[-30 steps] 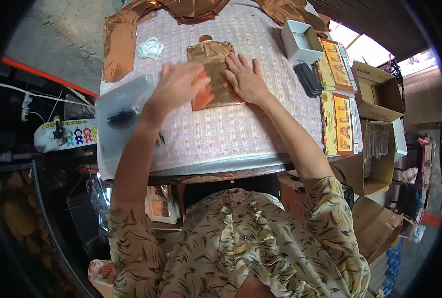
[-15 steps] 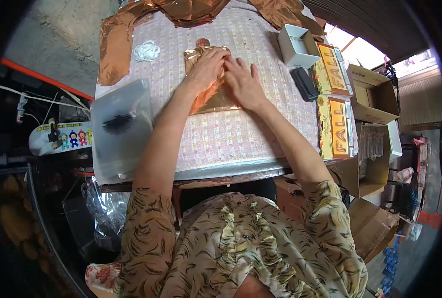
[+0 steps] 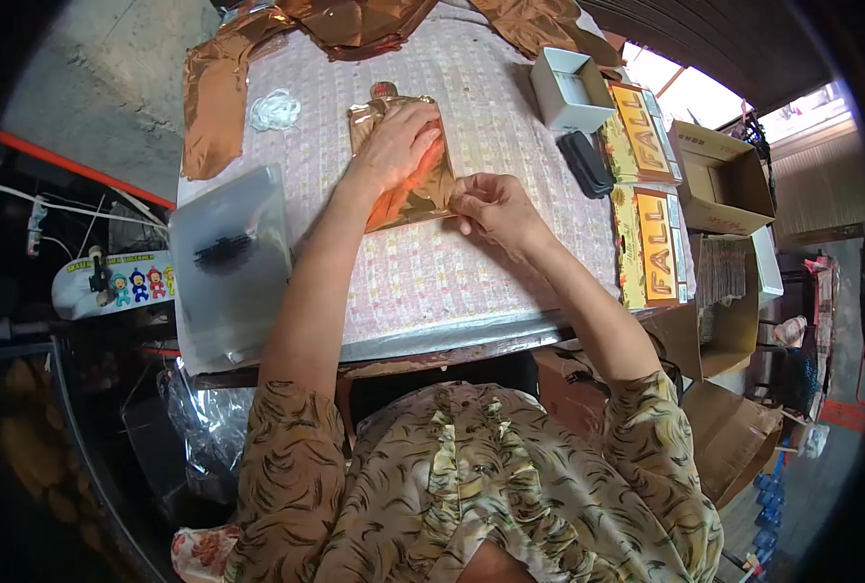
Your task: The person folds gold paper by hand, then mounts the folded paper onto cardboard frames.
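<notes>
A folded piece of copper-coloured foil (image 3: 436, 190), which looks like a flat foil balloon, lies on the checked cloth in front of me. A small tab (image 3: 384, 89) with red print sticks out at its top edge. My left hand (image 3: 398, 146) rests flat across the upper part of the foil, fingers stretched out. At the lower right corner, my right hand (image 3: 505, 214) pinches the foil's edge between thumb and fingers. Larger copper foil pieces (image 3: 364, 24) lie along the far edge of the table.
White ties or strings (image 3: 275, 110) lie at left, above a clear plastic sleeve stack (image 3: 228, 262). To the right are a white box (image 3: 570, 92), a black case (image 3: 585, 163) and two FALL packages (image 3: 658, 248). Cardboard boxes (image 3: 719, 180) stand beyond the table's right edge.
My right hand has moved down from the foil's upper right to its lower right corner and now pinches it. My left hand stays on the foil. The view has shifted slightly.
</notes>
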Action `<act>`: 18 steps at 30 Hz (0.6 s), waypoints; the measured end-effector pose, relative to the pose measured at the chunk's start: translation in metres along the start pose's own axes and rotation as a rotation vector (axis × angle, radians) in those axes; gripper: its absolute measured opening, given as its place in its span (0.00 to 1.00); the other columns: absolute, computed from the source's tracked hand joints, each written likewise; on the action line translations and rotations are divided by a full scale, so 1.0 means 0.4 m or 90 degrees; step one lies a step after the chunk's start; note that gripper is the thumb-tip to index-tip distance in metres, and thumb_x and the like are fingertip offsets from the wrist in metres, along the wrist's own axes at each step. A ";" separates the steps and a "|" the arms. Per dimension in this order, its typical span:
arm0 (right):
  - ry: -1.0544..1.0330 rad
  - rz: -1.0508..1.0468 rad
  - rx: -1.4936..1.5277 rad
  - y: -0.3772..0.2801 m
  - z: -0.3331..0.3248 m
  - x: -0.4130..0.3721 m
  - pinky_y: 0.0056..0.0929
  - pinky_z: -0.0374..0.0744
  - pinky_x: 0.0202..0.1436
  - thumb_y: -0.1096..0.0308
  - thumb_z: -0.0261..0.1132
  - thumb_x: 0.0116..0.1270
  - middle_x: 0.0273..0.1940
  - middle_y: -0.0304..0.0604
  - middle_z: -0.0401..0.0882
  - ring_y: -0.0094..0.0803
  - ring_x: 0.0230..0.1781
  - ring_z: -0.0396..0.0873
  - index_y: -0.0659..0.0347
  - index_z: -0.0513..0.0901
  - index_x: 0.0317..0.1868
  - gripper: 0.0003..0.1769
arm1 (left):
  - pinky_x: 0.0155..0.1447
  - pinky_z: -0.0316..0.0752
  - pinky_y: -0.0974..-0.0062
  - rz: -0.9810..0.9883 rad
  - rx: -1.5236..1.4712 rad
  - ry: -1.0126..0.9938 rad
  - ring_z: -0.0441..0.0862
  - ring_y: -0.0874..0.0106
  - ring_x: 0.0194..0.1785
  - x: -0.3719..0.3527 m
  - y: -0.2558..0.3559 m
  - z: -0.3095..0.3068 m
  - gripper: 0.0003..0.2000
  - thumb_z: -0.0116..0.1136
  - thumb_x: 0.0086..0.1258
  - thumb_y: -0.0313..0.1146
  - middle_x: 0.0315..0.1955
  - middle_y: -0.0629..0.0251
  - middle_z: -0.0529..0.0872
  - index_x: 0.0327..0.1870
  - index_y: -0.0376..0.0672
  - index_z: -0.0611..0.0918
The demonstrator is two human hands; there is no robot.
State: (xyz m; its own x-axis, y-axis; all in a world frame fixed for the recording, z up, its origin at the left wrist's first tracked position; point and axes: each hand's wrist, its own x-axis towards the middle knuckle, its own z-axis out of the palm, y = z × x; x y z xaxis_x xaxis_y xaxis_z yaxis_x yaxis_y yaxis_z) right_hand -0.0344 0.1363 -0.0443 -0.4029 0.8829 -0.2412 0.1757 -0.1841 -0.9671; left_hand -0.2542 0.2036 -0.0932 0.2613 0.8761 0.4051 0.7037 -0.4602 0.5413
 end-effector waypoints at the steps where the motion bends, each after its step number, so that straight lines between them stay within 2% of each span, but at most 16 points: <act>1: -0.051 0.072 0.047 -0.003 -0.009 0.006 0.17 0.65 0.20 0.73 0.64 0.77 0.28 0.40 0.84 0.16 0.19 0.72 0.67 0.86 0.42 0.06 | 0.74 0.68 0.61 0.003 0.001 0.000 0.75 0.57 0.70 0.000 0.003 -0.002 0.17 0.54 0.81 0.40 0.66 0.59 0.80 0.63 0.41 0.80; 2: -0.103 0.143 0.094 -0.005 -0.014 0.011 0.17 0.61 0.16 0.72 0.64 0.77 0.24 0.39 0.83 0.16 0.15 0.69 0.66 0.86 0.40 0.07 | 0.74 0.69 0.60 0.018 0.008 0.003 0.75 0.57 0.71 -0.002 0.005 -0.004 0.18 0.55 0.81 0.41 0.66 0.59 0.80 0.63 0.41 0.80; 5: -0.069 0.150 0.067 0.008 0.006 0.005 0.19 0.55 0.13 0.73 0.63 0.77 0.19 0.38 0.80 0.15 0.11 0.64 0.65 0.86 0.39 0.08 | 0.74 0.69 0.59 0.038 0.007 0.011 0.75 0.57 0.71 -0.004 0.013 -0.011 0.20 0.57 0.79 0.44 0.66 0.57 0.80 0.63 0.41 0.80; 9: -0.056 0.137 0.078 0.021 0.010 -0.006 0.18 0.55 0.13 0.73 0.63 0.77 0.19 0.38 0.80 0.15 0.11 0.64 0.66 0.87 0.39 0.08 | 0.74 0.69 0.58 0.054 0.028 0.021 0.74 0.55 0.71 -0.006 0.019 -0.009 0.24 0.63 0.75 0.47 0.66 0.55 0.80 0.63 0.40 0.79; 11: -0.066 0.141 0.058 0.020 0.008 -0.007 0.19 0.62 0.15 0.73 0.63 0.77 0.19 0.37 0.80 0.16 0.13 0.68 0.66 0.86 0.40 0.08 | 0.74 0.69 0.58 0.055 0.028 0.013 0.74 0.54 0.71 -0.005 0.019 -0.007 0.24 0.65 0.74 0.47 0.66 0.55 0.79 0.62 0.40 0.79; 12: -0.067 0.141 0.057 0.021 0.003 -0.004 0.19 0.62 0.15 0.73 0.63 0.77 0.19 0.37 0.80 0.16 0.13 0.68 0.66 0.86 0.40 0.08 | 0.74 0.69 0.58 0.056 0.030 0.008 0.73 0.54 0.71 -0.002 0.019 -0.009 0.25 0.66 0.72 0.47 0.66 0.55 0.79 0.62 0.40 0.79; 14: -0.072 0.093 0.009 0.005 0.002 0.003 0.29 0.74 0.20 0.71 0.64 0.76 0.20 0.41 0.81 0.28 0.15 0.75 0.69 0.85 0.44 0.08 | 0.74 0.69 0.59 0.063 0.041 0.014 0.73 0.54 0.70 -0.002 0.024 -0.012 0.25 0.67 0.71 0.47 0.64 0.55 0.78 0.61 0.38 0.79; 15: -0.075 0.092 0.008 -0.008 0.000 0.005 0.29 0.74 0.20 0.71 0.64 0.76 0.20 0.41 0.81 0.28 0.15 0.75 0.69 0.85 0.44 0.08 | 0.74 0.69 0.60 0.069 0.050 0.017 0.73 0.54 0.69 -0.003 0.026 -0.013 0.25 0.68 0.70 0.47 0.63 0.55 0.78 0.59 0.36 0.79; 17: 0.134 -0.112 -0.565 -0.093 0.019 -0.011 0.45 0.84 0.42 0.69 0.65 0.73 0.38 0.55 0.86 0.48 0.34 0.86 0.71 0.80 0.55 0.16 | 0.74 0.69 0.60 0.067 0.050 0.019 0.73 0.54 0.69 -0.004 0.025 -0.014 0.25 0.68 0.70 0.46 0.63 0.55 0.78 0.59 0.37 0.79; 18: 0.136 -0.111 -0.564 -0.073 0.031 0.002 0.45 0.84 0.42 0.69 0.65 0.73 0.38 0.55 0.86 0.48 0.34 0.86 0.71 0.80 0.55 0.16 | 0.74 0.69 0.60 0.070 0.049 0.019 0.73 0.54 0.69 -0.001 0.027 -0.013 0.24 0.68 0.70 0.46 0.63 0.56 0.78 0.59 0.37 0.79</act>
State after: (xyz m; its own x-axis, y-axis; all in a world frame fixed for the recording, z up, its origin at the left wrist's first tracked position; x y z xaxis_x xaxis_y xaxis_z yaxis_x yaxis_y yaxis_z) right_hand -0.0511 0.1371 -0.0172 -0.3295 0.9441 0.0064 0.7863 0.2782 -0.5516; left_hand -0.2501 0.1974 -0.0838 0.3201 0.8158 0.4817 0.7207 -0.5397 0.4352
